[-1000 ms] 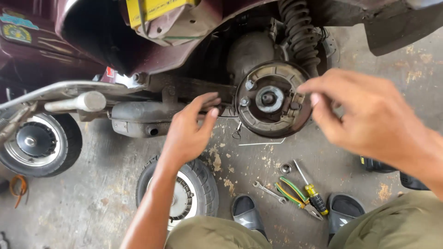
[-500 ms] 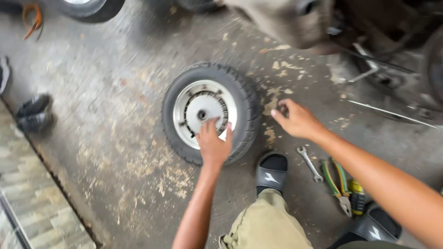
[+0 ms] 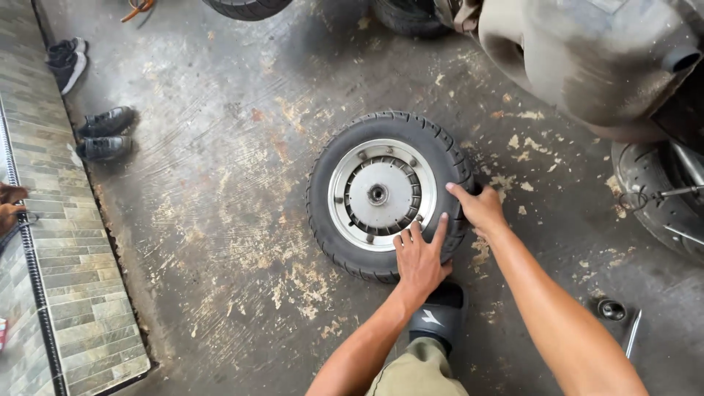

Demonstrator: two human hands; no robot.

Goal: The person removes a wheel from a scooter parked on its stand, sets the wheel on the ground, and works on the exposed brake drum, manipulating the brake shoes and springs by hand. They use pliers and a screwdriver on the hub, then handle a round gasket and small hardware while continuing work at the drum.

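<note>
A small scooter wheel (image 3: 381,194) with a black tyre and a silver rim lies flat on the stained concrete floor. My left hand (image 3: 420,257) rests flat on the near edge of the tyre, fingers spread over the rubber toward the rim. My right hand (image 3: 480,209) grips the right side of the tyre, fingers curled over its outer edge. Both forearms reach in from the bottom of the view. Below my left wrist shows my foot in a black sandal (image 3: 436,319).
The scooter's grey body (image 3: 587,59) hangs over the top right, with another wheel (image 3: 660,191) at the right edge. Dark shoes (image 3: 103,132) lie by the tiled strip (image 3: 59,242) on the left. Another person's hand (image 3: 9,205) shows at the left edge. A socket (image 3: 610,309) lies bottom right.
The view has swung from the scooter's brake hub down to the loose wheel. Both my hands have moved from near the hub and now rest on the tyre's near and right sides.
</note>
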